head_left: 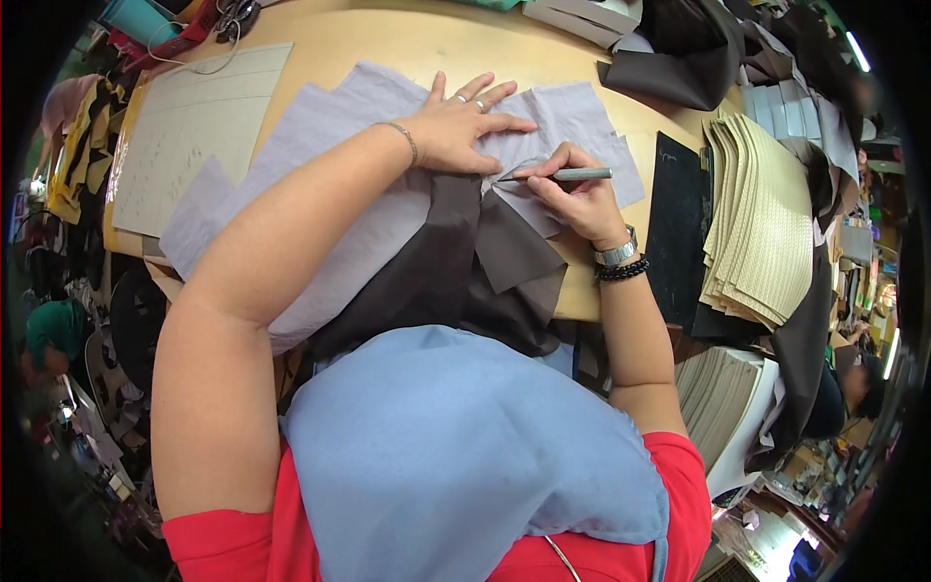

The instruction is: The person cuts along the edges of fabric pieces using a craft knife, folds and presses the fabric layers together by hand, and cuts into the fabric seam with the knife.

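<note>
My left hand (465, 126) lies flat with its fingers spread, pressing on pale lilac-grey fabric (330, 145). A silver-grey pen (582, 175) is pinched in my right hand (582, 199), its dark tip pointing left at the cloth close to my left thumb. Dark brown fabric (407, 262) meets the lilac cloth just below my hands and hangs over the table edge towards my lap. A folded flap of the dark fabric (519, 247) lies below the pen tip. Whether the tip touches the cloth is too small to tell.
On the right are a black board (674, 223) and a stack of cream textured sheets (761, 223). More dark fabric (679, 58) is heaped at the back right, beside a white box (587, 17). A marked pale sheet (204, 136) lies left; a red basket (179, 39) stands behind it.
</note>
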{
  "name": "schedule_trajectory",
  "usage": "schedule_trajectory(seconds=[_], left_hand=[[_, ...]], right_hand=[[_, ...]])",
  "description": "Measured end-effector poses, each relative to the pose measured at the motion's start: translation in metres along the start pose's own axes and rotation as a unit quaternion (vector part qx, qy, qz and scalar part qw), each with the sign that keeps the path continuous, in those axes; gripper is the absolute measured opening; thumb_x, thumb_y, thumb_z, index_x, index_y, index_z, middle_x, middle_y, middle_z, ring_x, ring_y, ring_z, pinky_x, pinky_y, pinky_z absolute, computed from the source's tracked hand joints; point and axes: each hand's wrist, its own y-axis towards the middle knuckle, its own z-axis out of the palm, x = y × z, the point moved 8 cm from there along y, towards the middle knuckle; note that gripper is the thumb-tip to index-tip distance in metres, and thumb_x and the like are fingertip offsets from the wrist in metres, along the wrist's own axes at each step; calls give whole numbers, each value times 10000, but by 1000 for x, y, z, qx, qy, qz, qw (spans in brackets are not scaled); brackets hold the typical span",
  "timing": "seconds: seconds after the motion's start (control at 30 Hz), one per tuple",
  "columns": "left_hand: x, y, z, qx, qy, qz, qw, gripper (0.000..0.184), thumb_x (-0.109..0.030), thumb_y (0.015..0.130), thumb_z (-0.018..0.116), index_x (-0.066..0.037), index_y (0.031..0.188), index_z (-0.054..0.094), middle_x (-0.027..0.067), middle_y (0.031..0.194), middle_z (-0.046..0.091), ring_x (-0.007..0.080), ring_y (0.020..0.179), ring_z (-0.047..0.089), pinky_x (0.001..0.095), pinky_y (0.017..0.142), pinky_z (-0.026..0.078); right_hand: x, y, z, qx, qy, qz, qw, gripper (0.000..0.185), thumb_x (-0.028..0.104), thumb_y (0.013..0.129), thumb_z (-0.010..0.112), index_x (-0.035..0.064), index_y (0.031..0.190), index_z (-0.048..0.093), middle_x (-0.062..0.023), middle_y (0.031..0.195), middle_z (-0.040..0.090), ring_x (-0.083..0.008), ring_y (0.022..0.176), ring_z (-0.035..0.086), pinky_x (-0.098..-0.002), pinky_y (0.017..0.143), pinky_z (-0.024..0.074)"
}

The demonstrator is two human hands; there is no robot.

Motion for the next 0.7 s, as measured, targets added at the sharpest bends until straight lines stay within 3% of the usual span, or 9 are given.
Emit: schedule_trajectory(seconds=[0.47,0.7], left_hand=[[-2,-2,-3,-5,-8,5,1000,703,-492,735,595,-430,1424,468,121,1626,181,361,1510,52,687,1129,-31],[-2,-2,-2,-1,-2,4,1000,696,-458,745,585,-432,1430,459,120,1626,179,363,1509,52,688,1128,-31]], right_hand=[[-1,0,0,3,-23,-7,1000,118,49,852,715,25,831,601,-67,888,722,-73,852,636,-237,759,504],[0,-1,3,14,35,11,999,122,52,849,719,24,834,601,-83,917,734,-74,854,646,-235,774,511]])
